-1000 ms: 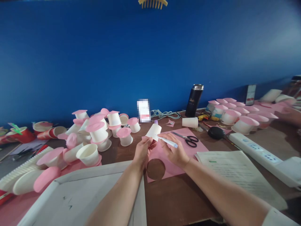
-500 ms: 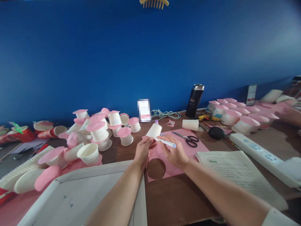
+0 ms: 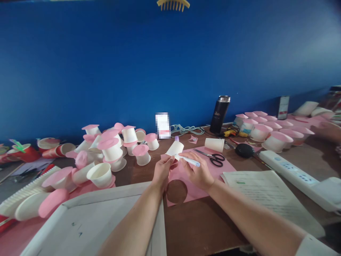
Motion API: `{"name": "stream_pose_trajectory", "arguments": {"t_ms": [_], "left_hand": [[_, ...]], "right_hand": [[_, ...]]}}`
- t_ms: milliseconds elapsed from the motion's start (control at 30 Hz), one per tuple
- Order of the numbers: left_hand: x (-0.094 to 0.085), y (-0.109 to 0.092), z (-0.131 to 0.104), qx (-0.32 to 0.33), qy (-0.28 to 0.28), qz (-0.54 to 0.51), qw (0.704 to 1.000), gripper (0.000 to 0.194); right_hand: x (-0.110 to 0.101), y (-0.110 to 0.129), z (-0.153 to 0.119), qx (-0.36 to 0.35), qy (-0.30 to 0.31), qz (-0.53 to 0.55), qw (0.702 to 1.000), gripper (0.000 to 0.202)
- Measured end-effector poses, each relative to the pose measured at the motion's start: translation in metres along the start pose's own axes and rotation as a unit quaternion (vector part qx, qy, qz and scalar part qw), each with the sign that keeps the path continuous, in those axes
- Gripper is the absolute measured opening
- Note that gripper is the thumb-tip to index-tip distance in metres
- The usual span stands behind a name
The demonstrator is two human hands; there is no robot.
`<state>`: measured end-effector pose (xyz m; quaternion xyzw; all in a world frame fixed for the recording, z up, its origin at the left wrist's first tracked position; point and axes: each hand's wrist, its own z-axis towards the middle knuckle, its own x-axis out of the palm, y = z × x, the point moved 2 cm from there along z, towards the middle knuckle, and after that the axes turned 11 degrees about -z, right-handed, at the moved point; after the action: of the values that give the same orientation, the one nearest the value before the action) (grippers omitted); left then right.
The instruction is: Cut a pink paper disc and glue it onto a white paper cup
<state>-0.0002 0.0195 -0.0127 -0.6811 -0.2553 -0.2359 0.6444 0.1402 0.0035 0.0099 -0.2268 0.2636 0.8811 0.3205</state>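
Observation:
Near the middle of the table, my left hand [image 3: 162,171] is closed on a white paper cup [image 3: 176,148], which is tilted. My right hand [image 3: 197,171] grips a white glue pen [image 3: 190,160], its tip end at the cup's near edge. Beneath my hands lies a pink paper sheet [image 3: 191,190] with a round hole cut in it. Black-handled scissors [image 3: 216,159] rest on the sheet's far right part. Behind them a white cup [image 3: 214,144] lies on its side.
Cups with pink discs [image 3: 112,149] crowd the left; more [image 3: 277,140] stand at right. A black bottle [image 3: 220,114], phone [image 3: 162,125], power strip [image 3: 298,177], papers [image 3: 269,195] and white tray [image 3: 112,187] surround my hands. Another person's hand [image 3: 326,129] is far right.
The cup in my left hand has tilted slightly. My right hand and the pen have barely moved. The whole view has shifted a little.

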Motion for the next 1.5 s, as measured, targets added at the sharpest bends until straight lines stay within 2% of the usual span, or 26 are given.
{"name": "stream_pose_trajectory", "arguments": {"t_ms": [100, 233, 367, 567, 833, 1000, 1167, 1333, 1500], "left_hand": [[0.000, 0.000, 0.001, -0.009, -0.004, -0.041, 0.999, 0.019], [0.000, -0.001, 0.001, -0.049, -0.075, -0.133, 0.987, 0.006], [0.001, -0.004, -0.001, -0.082, -0.122, -0.170, 0.974, 0.006], [0.001, -0.004, 0.000, -0.083, -0.105, -0.156, 0.979, 0.006], [-0.003, -0.001, 0.001, -0.070, -0.080, -0.144, 0.984, 0.006], [-0.004, -0.001, 0.003, -0.066, -0.079, -0.147, 0.984, 0.004], [-0.004, -0.001, 0.003, -0.070, -0.082, -0.140, 0.984, 0.005], [-0.003, -0.001, 0.002, -0.064, -0.071, -0.136, 0.986, 0.004], [-0.003, -0.001, 0.001, -0.066, -0.061, -0.127, 0.988, 0.005]], "right_hand": [[0.000, 0.002, 0.000, -0.020, 0.032, 0.016, 0.999, 0.022], [-0.005, 0.000, 0.002, 0.005, -0.019, 0.017, 1.000, 0.023], [-0.008, -0.002, 0.004, 0.027, -0.039, 0.029, 0.998, 0.021], [0.000, 0.002, 0.000, -0.003, 0.004, 0.027, 1.000, 0.020], [0.001, -0.007, 0.000, 0.032, -0.017, -0.007, 0.999, 0.020], [0.001, -0.001, -0.001, -0.008, 0.019, 0.009, 1.000, 0.021], [0.000, -0.002, 0.000, 0.012, -0.017, -0.006, 1.000, 0.020], [-0.001, 0.002, 0.000, -0.006, 0.037, 0.029, 0.999, 0.022], [-0.003, -0.001, 0.001, 0.023, -0.022, -0.006, 0.999, 0.020]]}}
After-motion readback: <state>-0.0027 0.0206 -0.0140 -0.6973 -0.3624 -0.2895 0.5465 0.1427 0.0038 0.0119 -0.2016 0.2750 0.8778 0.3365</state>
